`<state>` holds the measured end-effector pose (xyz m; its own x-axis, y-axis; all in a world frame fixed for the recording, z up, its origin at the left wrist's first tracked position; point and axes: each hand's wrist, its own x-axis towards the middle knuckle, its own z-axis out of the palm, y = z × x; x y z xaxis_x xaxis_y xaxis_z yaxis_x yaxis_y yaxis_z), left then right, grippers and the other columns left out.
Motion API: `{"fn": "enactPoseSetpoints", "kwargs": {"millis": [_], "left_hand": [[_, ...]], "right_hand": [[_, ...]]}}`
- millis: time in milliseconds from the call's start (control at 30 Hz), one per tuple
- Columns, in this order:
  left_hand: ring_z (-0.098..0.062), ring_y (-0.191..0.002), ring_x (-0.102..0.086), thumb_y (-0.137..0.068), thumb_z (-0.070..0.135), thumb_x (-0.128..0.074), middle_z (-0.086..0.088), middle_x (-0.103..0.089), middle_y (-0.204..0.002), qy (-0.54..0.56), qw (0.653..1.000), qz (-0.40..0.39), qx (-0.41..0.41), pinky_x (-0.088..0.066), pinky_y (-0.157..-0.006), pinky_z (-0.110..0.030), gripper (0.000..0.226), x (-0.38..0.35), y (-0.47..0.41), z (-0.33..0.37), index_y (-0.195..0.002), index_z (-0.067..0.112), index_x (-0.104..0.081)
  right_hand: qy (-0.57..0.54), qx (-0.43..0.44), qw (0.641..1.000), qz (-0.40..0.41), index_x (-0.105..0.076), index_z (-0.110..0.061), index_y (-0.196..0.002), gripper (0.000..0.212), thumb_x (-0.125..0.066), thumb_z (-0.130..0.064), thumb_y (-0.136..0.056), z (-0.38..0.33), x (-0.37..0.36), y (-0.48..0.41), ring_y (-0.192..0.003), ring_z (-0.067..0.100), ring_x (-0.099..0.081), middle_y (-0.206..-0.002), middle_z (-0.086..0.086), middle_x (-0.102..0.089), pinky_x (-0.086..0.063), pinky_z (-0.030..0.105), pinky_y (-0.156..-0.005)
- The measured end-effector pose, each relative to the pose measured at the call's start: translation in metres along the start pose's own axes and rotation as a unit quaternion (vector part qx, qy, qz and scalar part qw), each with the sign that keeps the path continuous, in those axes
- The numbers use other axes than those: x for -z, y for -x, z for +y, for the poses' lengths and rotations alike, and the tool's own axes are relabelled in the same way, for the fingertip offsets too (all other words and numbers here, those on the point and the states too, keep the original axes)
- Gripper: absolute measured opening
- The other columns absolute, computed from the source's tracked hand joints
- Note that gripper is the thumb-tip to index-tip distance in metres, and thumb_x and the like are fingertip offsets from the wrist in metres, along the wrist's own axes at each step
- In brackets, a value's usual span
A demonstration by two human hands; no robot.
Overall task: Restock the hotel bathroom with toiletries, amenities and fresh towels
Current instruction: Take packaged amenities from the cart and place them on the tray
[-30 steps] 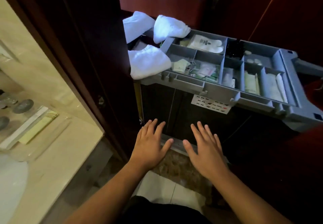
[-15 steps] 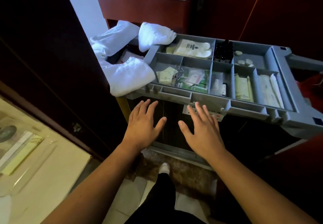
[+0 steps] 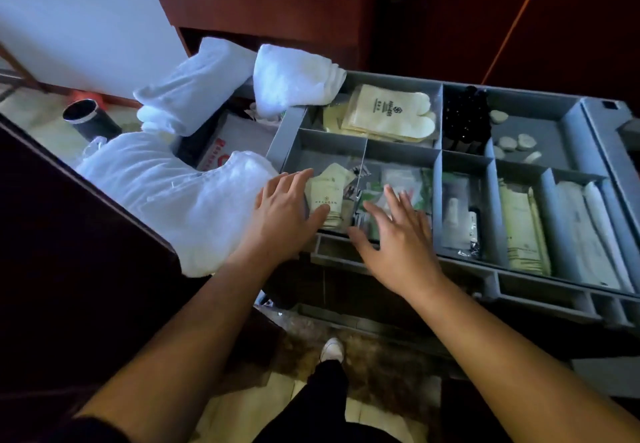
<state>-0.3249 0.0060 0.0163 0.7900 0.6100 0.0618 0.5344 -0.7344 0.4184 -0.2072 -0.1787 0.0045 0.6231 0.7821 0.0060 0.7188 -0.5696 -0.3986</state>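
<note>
In the head view, the left hand [image 3: 284,214] is wide, its fingers straight, over the front-left compartment of the grey tray [image 3: 519,285]. Its fingertips are at the cream packets [image 3: 329,200]; I cannot tell if they touch. The right hand [image 3: 398,235] is also wide and holds nothing, above the next compartment with the clear sachets [image 3: 405,179]. The white towels [image 3: 187,207] lie just beside the tray, on its left.

grey cart tray [image 3: 568,304], sachets [image 3: 329,200], towels [image 3: 294,79]
</note>
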Motion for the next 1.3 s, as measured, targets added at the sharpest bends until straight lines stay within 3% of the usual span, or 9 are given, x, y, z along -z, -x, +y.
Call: {"fn": "enactPoseSetpoints", "kwargs": {"millis": [133,233,367,500,600,767,1000,1167,1300], "left_hand": [[-0.026,-0.147,-0.032,-0.092,0.055,-0.064,0.0,-0.048,-0.156,-0.023,0.999,-0.031,-0.018,-0.026,-0.119,-0.046,0.077,-0.008,-0.048,-0.01,-0.158,0.032,-0.031],[-0.029,-0.142,-0.039,-0.091,0.052,-0.068,0.0,-0.053,-0.152,-0.045,0.996,-0.068,-0.038,-0.03,-0.116,-0.045,0.08,-0.012,-0.078,-0.015,-0.158,0.031,-0.031],[-0.032,-0.134,-0.051,-0.09,0.052,-0.069,-0.004,-0.062,-0.142,-0.083,0.983,-0.157,-0.036,-0.042,-0.105,-0.045,0.082,-0.017,-0.113,-0.025,-0.157,0.031,-0.026],[-0.03,-0.13,-0.054,-0.09,0.047,-0.071,-0.003,-0.065,-0.136,-0.105,0.971,-0.21,-0.041,-0.052,-0.093,-0.044,0.081,-0.021,-0.134,-0.027,-0.156,0.029,-0.026],[-0.031,-0.125,-0.056,-0.09,0.045,-0.071,-0.005,-0.067,-0.129,-0.128,0.966,-0.221,-0.043,-0.055,-0.085,-0.046,0.081,-0.026,-0.143,-0.028,-0.155,0.027,-0.026],[-0.032,-0.118,-0.064,-0.088,0.05,-0.074,-0.007,-0.067,-0.13,-0.138,0.961,-0.233,-0.051,-0.048,-0.075,-0.041,0.084,-0.032,-0.152,-0.027,-0.154,0.028,-0.026],[-0.035,-0.105,-0.068,-0.085,0.032,-0.078,-0.01,-0.068,-0.114,-0.088,0.969,-0.229,-0.025,-0.059,-0.082,-0.047,0.08,-0.035,-0.154,-0.03,-0.15,0.021,-0.033],[-0.027,-0.104,-0.064,-0.085,0.025,-0.08,-0.008,-0.069,-0.112,-0.042,0.964,-0.261,-0.011,-0.052,-0.081,-0.036,0.092,-0.029,-0.156,-0.028,-0.159,0.021,-0.026],[-0.021,-0.096,-0.061,-0.084,0.026,-0.081,0.0,-0.064,-0.104,-0.001,0.96,-0.279,0.019,-0.055,-0.083,-0.036,0.092,-0.025,-0.156,-0.025,-0.159,0.024,-0.028]], "right_hand": [[0.031,0.008,0.999,-0.013,-0.042,-0.038,-0.153,0.067,-0.03,-0.071,-0.097,-0.001,-0.01,-0.051,-0.159,0.028,0.004,-0.173,0.007,-0.002,-0.007,0.061,-0.126],[0.046,0.002,0.998,-0.04,-0.049,-0.04,-0.148,0.058,-0.039,-0.067,-0.098,-0.001,-0.015,-0.084,-0.159,0.027,0.008,-0.173,0.003,0.004,-0.007,0.063,-0.125],[0.063,0.006,0.994,-0.086,-0.056,-0.034,-0.142,0.046,-0.051,-0.053,-0.101,-0.007,-0.01,-0.113,-0.158,0.026,0.015,-0.173,0.001,0.01,0.016,0.052,-0.116],[0.053,-0.026,0.987,-0.147,-0.054,-0.033,-0.144,0.043,-0.051,-0.049,-0.104,-0.015,0.002,-0.129,-0.156,0.025,0.02,-0.171,-0.003,0.018,0.008,0.052,-0.122],[0.08,0.003,0.986,-0.147,-0.057,-0.033,-0.139,0.044,-0.053,-0.052,-0.099,-0.008,-0.012,-0.144,-0.156,0.028,0.022,-0.172,0.002,0.016,0.008,0.055,-0.123],[0.103,0.021,0.983,-0.149,-0.065,-0.032,-0.128,0.045,-0.058,-0.058,-0.092,-0.002,-0.028,-0.156,-0.157,0.031,0.02,-0.173,0.005,0.011,0.011,0.055,-0.124],[0.098,0.018,0.986,-0.137,-0.061,-0.029,-0.13,0.044,-0.065,-0.05,-0.091,-0.003,-0.034,-0.156,-0.156,0.032,0.021,-0.173,0.007,0.007,0.011,0.057,-0.124],[0.091,0.016,0.988,-0.123,-0.062,-0.026,-0.126,0.041,-0.069,-0.046,-0.091,-0.002,-0.036,-0.153,-0.157,0.033,0.019,-0.173,0.007,0.003,0.011,0.056,-0.125],[0.086,0.018,0.99,-0.113,-0.063,-0.024,-0.128,0.041,-0.068,-0.044,-0.093,-0.002,-0.036,-0.15,-0.157,0.034,0.017,-0.173,0.009,0.0,0.009,0.057,-0.125]]}}
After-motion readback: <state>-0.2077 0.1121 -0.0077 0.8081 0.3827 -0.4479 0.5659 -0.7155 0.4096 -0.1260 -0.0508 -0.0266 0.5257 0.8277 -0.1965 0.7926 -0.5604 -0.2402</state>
